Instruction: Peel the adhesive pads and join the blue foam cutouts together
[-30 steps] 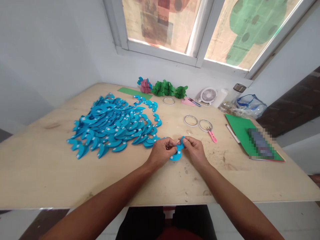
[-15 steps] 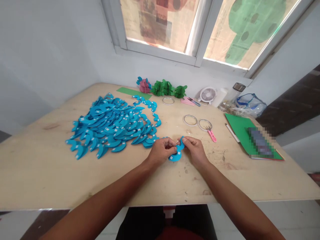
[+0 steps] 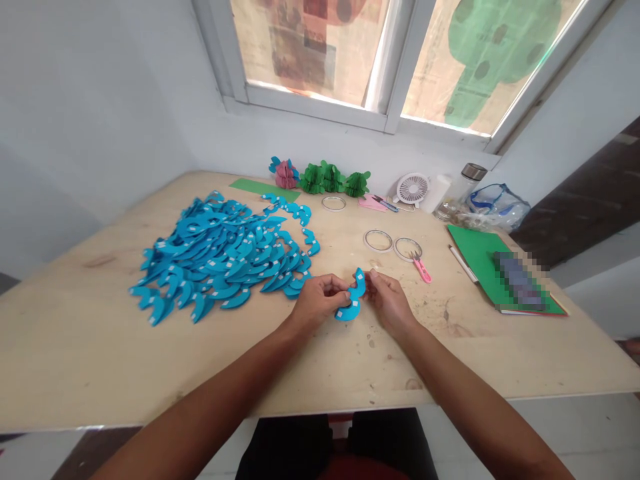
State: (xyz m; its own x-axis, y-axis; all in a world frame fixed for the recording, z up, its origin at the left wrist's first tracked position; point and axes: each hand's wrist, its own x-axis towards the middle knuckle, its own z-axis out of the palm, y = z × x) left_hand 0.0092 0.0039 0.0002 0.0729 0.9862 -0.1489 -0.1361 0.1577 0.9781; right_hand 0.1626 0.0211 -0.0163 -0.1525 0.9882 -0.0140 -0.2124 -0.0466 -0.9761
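Note:
Between finger and thumb, my left hand (image 3: 320, 298) grips a wavy blue paper cut-out (image 3: 348, 311) with small white squares on it. The piece is held just above the table, one curved end standing up and the other towards me. Close by its right edge, my right hand (image 3: 390, 298) has its thumb and fingers pinched together; what is between them, if anything, is too small to make out. To the left lies a big heap of similar blue paper cut-outs (image 3: 225, 247), also dotted with white squares.
Beyond my hands lie tape rings (image 3: 379, 231) and a pink-handled tool (image 3: 423, 270). At right are a pen (image 3: 463, 264) and a green folder (image 3: 475, 257). Along the wall stand green paper ornaments (image 3: 331, 177), a small fan (image 3: 414, 180) and a bottle (image 3: 470, 179).
The fingers of my right hand have moved off the cut-out's upper end, which now shows with a white square. My left hand keeps its hold. The view has shifted slightly.

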